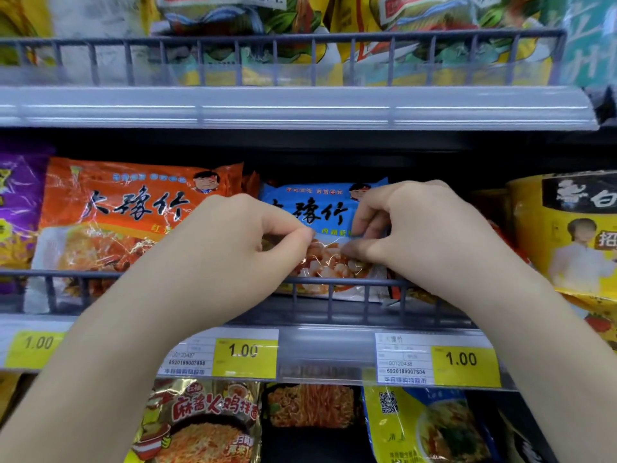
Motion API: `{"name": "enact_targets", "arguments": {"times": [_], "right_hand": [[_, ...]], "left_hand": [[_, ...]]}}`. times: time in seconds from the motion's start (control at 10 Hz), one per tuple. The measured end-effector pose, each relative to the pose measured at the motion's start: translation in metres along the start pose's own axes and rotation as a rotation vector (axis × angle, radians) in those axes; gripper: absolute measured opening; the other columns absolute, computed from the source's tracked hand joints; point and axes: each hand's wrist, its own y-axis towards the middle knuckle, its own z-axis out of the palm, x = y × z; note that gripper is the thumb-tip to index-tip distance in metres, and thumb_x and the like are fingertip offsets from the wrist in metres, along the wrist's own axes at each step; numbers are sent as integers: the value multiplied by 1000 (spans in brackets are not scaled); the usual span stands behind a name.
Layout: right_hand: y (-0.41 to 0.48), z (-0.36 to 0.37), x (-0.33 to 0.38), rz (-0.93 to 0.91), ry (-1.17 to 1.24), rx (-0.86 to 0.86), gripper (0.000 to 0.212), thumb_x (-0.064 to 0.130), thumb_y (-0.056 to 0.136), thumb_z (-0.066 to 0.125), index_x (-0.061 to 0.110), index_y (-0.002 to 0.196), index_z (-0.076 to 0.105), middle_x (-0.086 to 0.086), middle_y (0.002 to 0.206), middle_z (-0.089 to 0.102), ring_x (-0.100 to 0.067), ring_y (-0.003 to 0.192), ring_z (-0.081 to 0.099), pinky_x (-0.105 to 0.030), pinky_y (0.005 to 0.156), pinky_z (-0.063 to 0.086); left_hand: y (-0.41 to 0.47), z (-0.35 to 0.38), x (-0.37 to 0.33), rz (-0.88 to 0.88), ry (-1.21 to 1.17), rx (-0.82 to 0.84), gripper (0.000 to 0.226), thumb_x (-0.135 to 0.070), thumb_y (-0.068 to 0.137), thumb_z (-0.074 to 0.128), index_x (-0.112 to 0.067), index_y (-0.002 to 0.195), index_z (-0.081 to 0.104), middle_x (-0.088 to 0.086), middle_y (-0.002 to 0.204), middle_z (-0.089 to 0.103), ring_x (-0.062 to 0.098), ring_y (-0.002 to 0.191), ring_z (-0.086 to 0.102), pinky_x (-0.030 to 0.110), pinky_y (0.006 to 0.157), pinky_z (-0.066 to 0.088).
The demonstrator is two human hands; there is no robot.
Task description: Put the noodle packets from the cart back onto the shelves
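At the far left of the middle shelf sits a purple packet (16, 208), then an orange packet (133, 215) standing upright behind the wire rail (334, 282). Just right of it is the blue packet (320, 208) – the one being handled – already over the rail and standing on the shelf, its lower edge tucked behind the wires. So this packet looks all but placed; what is left, I would judge, is to square it up and let go. The cart is out of view, so how many packets wait there cannot be told.

The left hand (233, 242) reaches in from low on the left, wrist over the rail, thumb and forefinger pressed together on the packet's clear front near its middle, the other fingers curled under. The right hand (410, 232) comes in from the right in much the same way – fingers bent down onto the blue wrapper, thumb closing from below, pinching the film. Both forearms angle up and inward toward the packet.

Further right stands a yellow pack (574, 235) with a figure printed on it, and below the shelf edge run yellow price tags (245, 357)
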Motion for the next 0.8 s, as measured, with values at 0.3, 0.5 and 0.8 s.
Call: {"name": "enact_targets", "arguments": {"times": [0.3, 0.5, 0.8], "right_hand": [[0, 1, 0, -51, 31, 44, 18, 50, 81, 81, 41, 90, 69, 21, 75, 70, -4, 96, 58, -37, 86, 57], [-2, 1, 2, -35, -19, 69, 20, 45, 86, 78, 40, 105, 77, 15, 86, 72, -5, 94, 61, -36, 86, 59], [-23, -9, 1, -72, 205, -106, 19, 51, 84, 75, 41, 100, 75, 28, 80, 71, 7, 76, 60, -32, 76, 56]], "left_hand": [[24, -33, -64, -87, 17, -187, 23, -27, 86, 81, -39, 105, 78, -31, 84, 73, -23, 90, 61, -10, 74, 37], [26, -32, -74, -118, 185, -93, 18, -38, 96, 65, -46, 108, 78, -26, 90, 74, -9, 83, 64, 16, 75, 55], [-1, -36, -84, -104, 35, -387, 14, -31, 87, 79, -38, 98, 79, -30, 78, 70, -28, 69, 56, -7, 65, 34]]}}
